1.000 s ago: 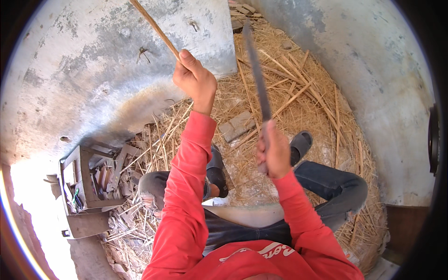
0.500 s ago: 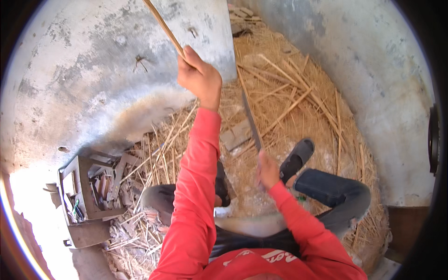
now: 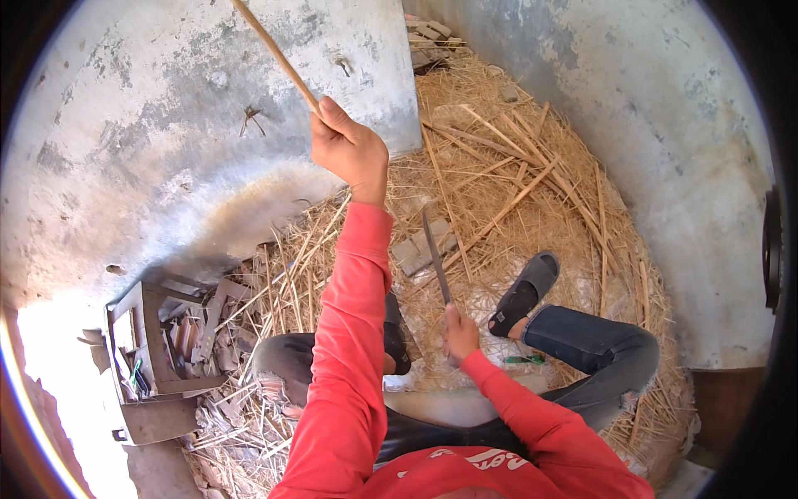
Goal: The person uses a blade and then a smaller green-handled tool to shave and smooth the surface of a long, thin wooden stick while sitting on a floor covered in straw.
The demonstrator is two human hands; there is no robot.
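Note:
My left hand (image 3: 351,154), raised in front of me, is wrapped round the lower end of a slim, light-brown stick (image 3: 277,54). The stick looks like bamboo or wood and slants up to the left past the picture's top edge. Lower down, between my feet, my right hand (image 3: 460,334) grips a long knife by its handle. Its narrow dark blade (image 3: 435,258) points up and away from me, apart from the stick. The handle is mostly hidden in my fingers.
Shavings (image 3: 507,220) cover the floor, with loose strips (image 3: 532,158) lying across them. A grey block (image 3: 422,247) lies ahead. Something green (image 3: 524,359) is near my right foot. An open wooden frame (image 3: 154,333) with scraps stands at left; a grey wall (image 3: 665,125) curves round the right.
My right hand has drawn back toward me and slightly left, bringing the knife with it. My left hand and the stick have shifted a little down and left.

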